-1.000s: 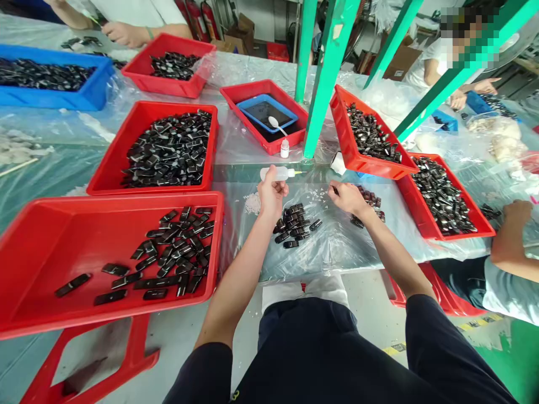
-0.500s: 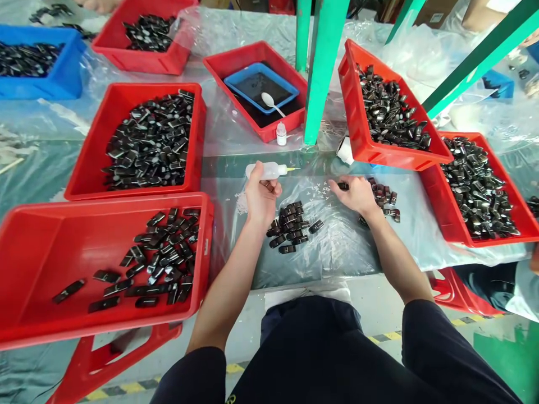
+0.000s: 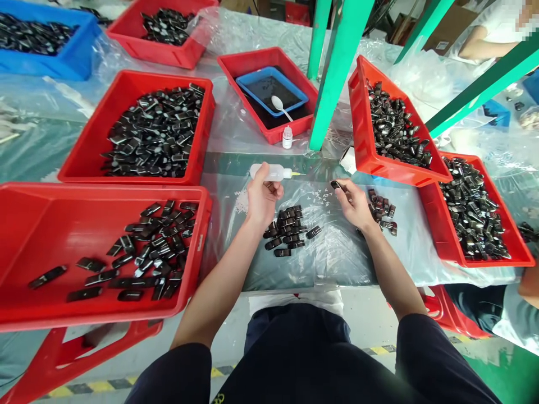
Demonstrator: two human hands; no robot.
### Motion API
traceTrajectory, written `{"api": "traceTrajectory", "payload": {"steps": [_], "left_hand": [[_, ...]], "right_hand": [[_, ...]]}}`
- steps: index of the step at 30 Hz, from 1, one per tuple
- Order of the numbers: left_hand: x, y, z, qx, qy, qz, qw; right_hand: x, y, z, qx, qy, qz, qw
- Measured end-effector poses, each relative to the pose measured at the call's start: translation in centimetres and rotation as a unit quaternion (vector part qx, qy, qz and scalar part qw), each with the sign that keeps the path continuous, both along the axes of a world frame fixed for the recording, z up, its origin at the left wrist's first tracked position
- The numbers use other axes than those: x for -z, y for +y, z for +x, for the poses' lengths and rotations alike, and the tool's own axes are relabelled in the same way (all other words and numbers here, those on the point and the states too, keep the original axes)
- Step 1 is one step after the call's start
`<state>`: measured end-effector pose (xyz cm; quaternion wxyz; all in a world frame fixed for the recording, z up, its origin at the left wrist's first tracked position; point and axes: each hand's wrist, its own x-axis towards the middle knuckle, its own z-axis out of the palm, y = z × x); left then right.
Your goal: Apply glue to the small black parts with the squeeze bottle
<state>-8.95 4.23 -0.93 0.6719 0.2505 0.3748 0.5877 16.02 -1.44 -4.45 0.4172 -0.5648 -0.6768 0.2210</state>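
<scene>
My left hand (image 3: pixel 261 197) is closed around a white squeeze bottle (image 3: pixel 275 172) whose thin needle tip points right. Between the thumb and fingers of my right hand (image 3: pixel 352 201) is a small glossy black part (image 3: pixel 336 184), partly covered by the fingers. On the plastic-covered table between my forearms lies a pile of similar black parts (image 3: pixel 290 222). A smaller group of black parts (image 3: pixel 384 205) sits just right of my right hand. Tiny white pieces (image 3: pixel 322 196) are scattered between the hands, with more white bits (image 3: pixel 241 201) left of my left hand.
Red bins of black parts stand left (image 3: pixel 202 140) and right (image 3: pixel 357 134). A red tray (image 3: pixel 269 54) at the back holds a blue tray (image 3: pixel 301 101) with a white spoon (image 3: pixel 278 103); a small bottle (image 3: pixel 287 138) stands before it. A green post (image 3: pixel 332 84) rises behind the hands.
My right hand has turned and lifted slightly, bringing the black part upright into clearer view. The left hand still holds the bottle in nearly the same pose. The camera view has shifted a little.
</scene>
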Motion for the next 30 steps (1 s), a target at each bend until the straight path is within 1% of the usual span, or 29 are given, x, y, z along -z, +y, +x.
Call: {"api": "traceTrajectory", "payload": {"steps": [3, 7, 12, 15, 20, 30], "left_hand": [[0.3, -0.1, 0.1, 0.006, 0.001, 0.014, 1.000], [0.5, -0.7, 0.4, 0.020, 0.019, 0.034, 0.999], [0.3, -1.4, 0.6, 0.057, 0.038, 0.061, 0.996], [0.3, -1.5, 0.7, 0.064, 0.052, 0.073, 0.994], [0.4, -1.6, 0.8, 0.067, 0.060, 0.071, 0.993], [1.1, -1.6, 0.9, 0.068, 0.074, 0.085, 0.991]], "right_hand": [[0.2, -0.2, -0.7, -0.019, 0.029, -0.007, 0.999], [0.1, -0.7, -2.1, -0.045, 0.098, -0.036, 0.993], [-0.3, -1.3, -3.2, -0.066, 0.158, -0.048, 0.984], [-0.6, -1.5, -3.3, -0.074, 0.164, -0.051, 0.982], [-0.9, -1.9, -3.4, -0.089, 0.161, -0.057, 0.981], [-0.7, -2.0, -3.3, -0.087, 0.179, -0.057, 0.978]]}}
